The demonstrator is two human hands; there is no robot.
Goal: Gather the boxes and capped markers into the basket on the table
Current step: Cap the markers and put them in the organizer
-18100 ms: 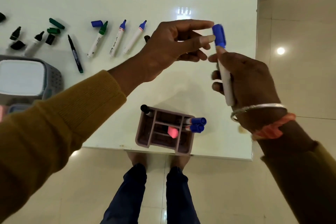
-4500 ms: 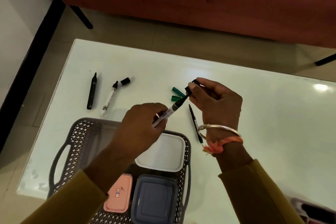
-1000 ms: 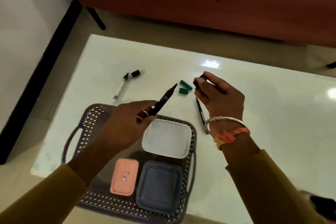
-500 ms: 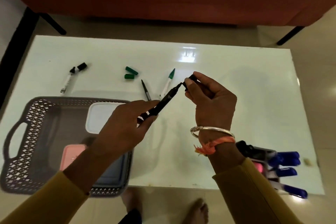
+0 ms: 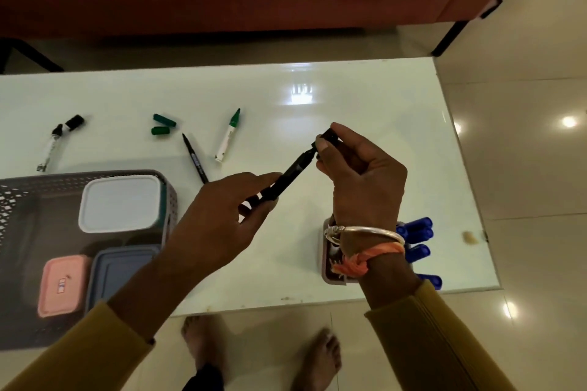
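My left hand [image 5: 219, 222] grips a black marker [image 5: 287, 177] above the middle of the white table [image 5: 365, 98], its tip pointing up and right. My right hand [image 5: 359, 181] pinches a black cap [image 5: 330, 137] right at that tip. At the left stands a grey lattice basket [image 5: 170, 200] holding a white box [image 5: 119, 201], a pink box [image 5: 62, 284] and a blue-grey box [image 5: 117, 273]. Uncapped on the table lie a green marker [image 5: 228, 135], a thin black pen [image 5: 194, 157] and a black-tipped white marker [image 5: 50, 147].
Two green caps [image 5: 163, 124] and a black cap [image 5: 74, 122] lie loose at the back left. A pink organiser [image 5: 330, 267] with blue-capped markers [image 5: 416, 241] sits by the near right edge, partly behind my right wrist. A red sofa stands beyond the table.
The view has shifted right, so the basket sits further left. My hands have come closer together, and the cap now meets the marker's tip.
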